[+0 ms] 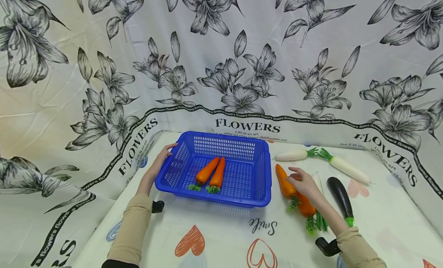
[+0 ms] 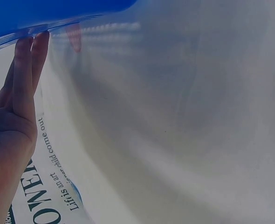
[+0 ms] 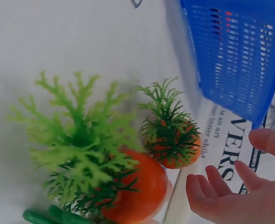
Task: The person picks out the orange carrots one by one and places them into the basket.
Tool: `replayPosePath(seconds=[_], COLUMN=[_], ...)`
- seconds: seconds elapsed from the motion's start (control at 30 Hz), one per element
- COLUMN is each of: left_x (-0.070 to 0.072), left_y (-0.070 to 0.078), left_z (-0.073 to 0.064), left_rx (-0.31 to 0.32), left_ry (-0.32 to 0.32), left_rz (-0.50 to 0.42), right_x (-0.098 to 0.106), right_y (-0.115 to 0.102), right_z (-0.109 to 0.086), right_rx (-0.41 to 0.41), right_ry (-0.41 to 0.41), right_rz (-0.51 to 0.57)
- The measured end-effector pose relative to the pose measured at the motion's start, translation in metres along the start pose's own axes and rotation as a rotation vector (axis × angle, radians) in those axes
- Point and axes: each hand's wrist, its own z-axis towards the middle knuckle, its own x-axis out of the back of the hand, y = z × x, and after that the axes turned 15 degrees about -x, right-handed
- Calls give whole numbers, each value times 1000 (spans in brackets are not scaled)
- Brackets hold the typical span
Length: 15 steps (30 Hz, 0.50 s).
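Note:
Two orange carrots (image 1: 207, 171) with green tops lie side by side in a blue plastic basket (image 1: 221, 200). My left hand (image 1: 162, 160) is at the basket's left rim. In the left wrist view, its straight fingers (image 2: 23, 70) touch the rim from below. To the right of the basket, my right hand (image 1: 304, 185) hovers over two more carrots, one farther left (image 1: 284, 181) and one nearer me (image 1: 306, 205), partly covered by the hand. Its fingers are loosely bent with nothing between them, and the right wrist view shows them beside the carrots' leafy ends.
Two white radishes, one (image 1: 290, 155) near the basket and one (image 1: 349, 170) farther right, lie behind my right hand. A dark eggplant (image 1: 340, 197) is right of it. Under the right forearm runs a white vegetable with green stalks (image 1: 322, 222). Flowered cloth (image 1: 242, 87) hangs behind the table.

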Motion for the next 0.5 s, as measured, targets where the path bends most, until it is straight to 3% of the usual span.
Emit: replayPosePath(seconds=[0.27, 0.5], left_x=[1, -1], left_y=[1, 19], left_z=[0, -2], left_rx=[20, 54], left_ry=[-2, 7], left_rz=[-9, -43], right_x=[-7, -12], right_y=[9, 11], right_z=[5, 8], right_rx=[-18, -6], right_ry=[-12, 14], right_rz=[-58, -106])
